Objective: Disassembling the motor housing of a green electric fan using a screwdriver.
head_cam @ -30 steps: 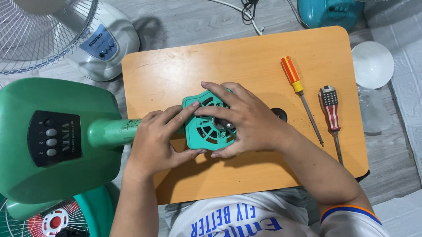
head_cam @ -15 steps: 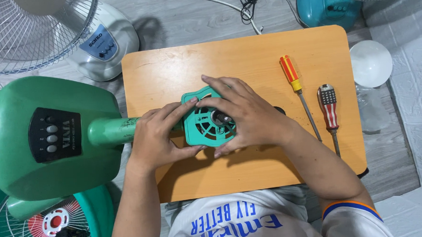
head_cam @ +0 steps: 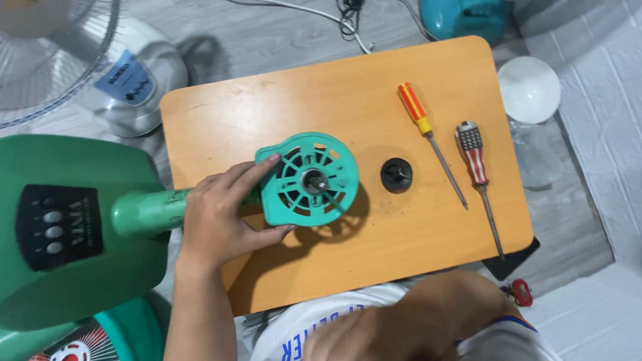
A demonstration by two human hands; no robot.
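Observation:
A teal fan motor housing (head_cam: pixel 310 179) with a bare shaft lies on its side on a small orange wooden table (head_cam: pixel 317 101), joined to a green neck and green fan base (head_cam: pixel 56 228) on the left. My left hand (head_cam: pixel 218 217) grips the housing's left edge and the neck. My right hand (head_cam: pixel 364 341) is low near my lap, blurred, away from the table; whether it holds anything cannot be made out. A small black round nut (head_cam: pixel 396 175) lies just right of the housing.
Two screwdrivers lie on the table's right side, one with an orange handle (head_cam: pixel 427 140), one red and white (head_cam: pixel 478 173). A white fan (head_cam: pixel 114 74) stands at the back left, a blue fan base (head_cam: pixel 465 8) at the back, a white dome (head_cam: pixel 528 88) to the right.
My right hand has left the motor housing and dropped toward my lap. The housing's front and shaft and the black nut are now uncovered. My left hand stays on the housing.

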